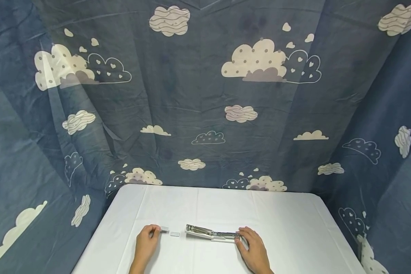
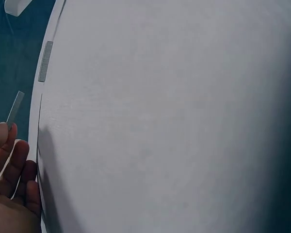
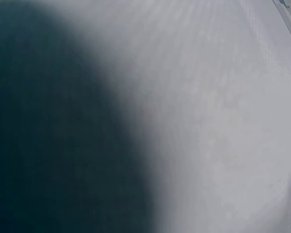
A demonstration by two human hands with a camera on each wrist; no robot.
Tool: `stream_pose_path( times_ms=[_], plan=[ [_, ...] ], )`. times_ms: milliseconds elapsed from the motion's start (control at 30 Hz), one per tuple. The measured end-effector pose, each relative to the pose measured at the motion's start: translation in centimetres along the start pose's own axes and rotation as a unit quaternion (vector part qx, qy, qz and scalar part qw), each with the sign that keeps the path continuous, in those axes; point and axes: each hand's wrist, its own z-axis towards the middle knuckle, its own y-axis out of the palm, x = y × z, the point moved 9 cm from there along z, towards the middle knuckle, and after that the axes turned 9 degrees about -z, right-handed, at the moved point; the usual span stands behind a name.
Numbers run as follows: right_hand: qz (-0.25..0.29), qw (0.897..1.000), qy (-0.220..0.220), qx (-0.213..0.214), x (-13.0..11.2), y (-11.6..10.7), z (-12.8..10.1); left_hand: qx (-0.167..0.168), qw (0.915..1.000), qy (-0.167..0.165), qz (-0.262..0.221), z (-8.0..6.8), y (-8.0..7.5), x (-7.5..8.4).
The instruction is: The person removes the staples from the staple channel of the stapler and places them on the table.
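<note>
My left hand (image 1: 146, 241) pinches a small grey strip of staples (image 1: 164, 229) between thumb and forefinger. In the left wrist view this held strip (image 2: 15, 109) points up from the fingertips, above the other, loosely curled fingers (image 2: 19, 158). A second staple strip (image 1: 175, 234) lies on the table between the left hand and the stapler. The stapler (image 1: 200, 231) is white and metallic, spread wide with its upper part swung out to the left. At its right end, my right hand (image 1: 253, 247) grips it with thumb and fingers. The right wrist view does not show that hand.
The white table (image 1: 294, 228) has rounded far corners. Dark blue curtains (image 1: 198, 83) with a cloud pattern hang behind it and on both sides. A dark blurred shape (image 3: 53, 136) fills the left of the right wrist view.
</note>
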Motion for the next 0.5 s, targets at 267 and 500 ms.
stream_pose_path(
  times_ms=[267,500],
  plan=[
    [0.003,1.0,0.006,0.0,0.04,0.14,0.2,-0.006,0.9996,0.02,0.019,0.43,0.11,0.33],
    [0.004,1.0,0.004,0.0,0.02,0.0,0.19,-0.018,0.9989,0.027,0.032,0.47,0.31,0.43]
  ],
)
